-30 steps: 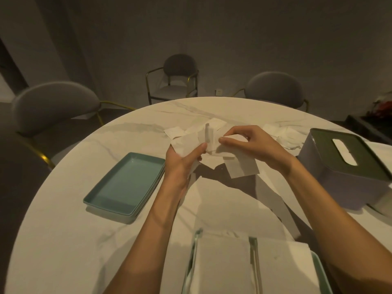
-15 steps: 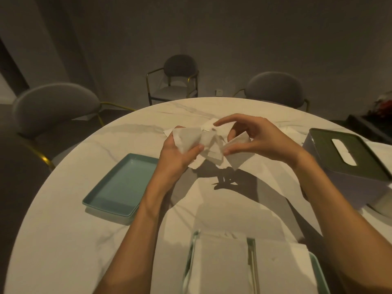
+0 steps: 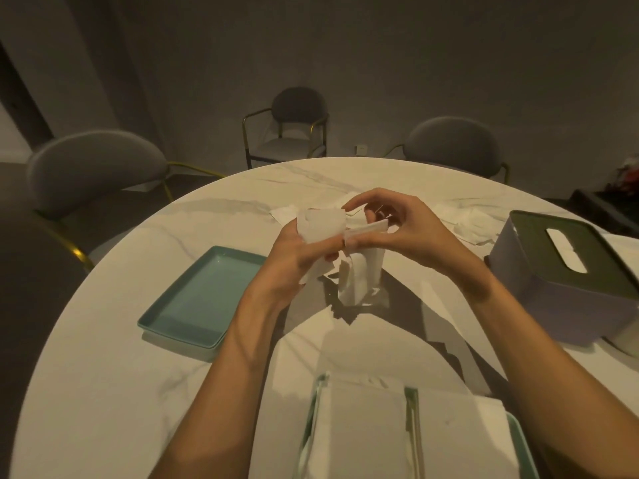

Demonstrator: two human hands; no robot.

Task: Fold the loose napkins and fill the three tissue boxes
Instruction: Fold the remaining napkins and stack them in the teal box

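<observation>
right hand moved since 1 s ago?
Yes. The right hand has risen toward the table's far edge, relative to the dark-lidded tissue box, pinching the white paper napkin.

Both forearms are bare to the hands, without sleeves or jewellery.

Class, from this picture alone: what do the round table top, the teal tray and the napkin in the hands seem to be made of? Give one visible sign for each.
Table top: probably marble or a marble-look slab; white with grey veins, smooth.
Teal tray: likely glazed ceramic, perhaps plastic; even colour, soft sheen, raised rim.
Napkin: thin paper tissue; it creases and hangs limp.
</observation>
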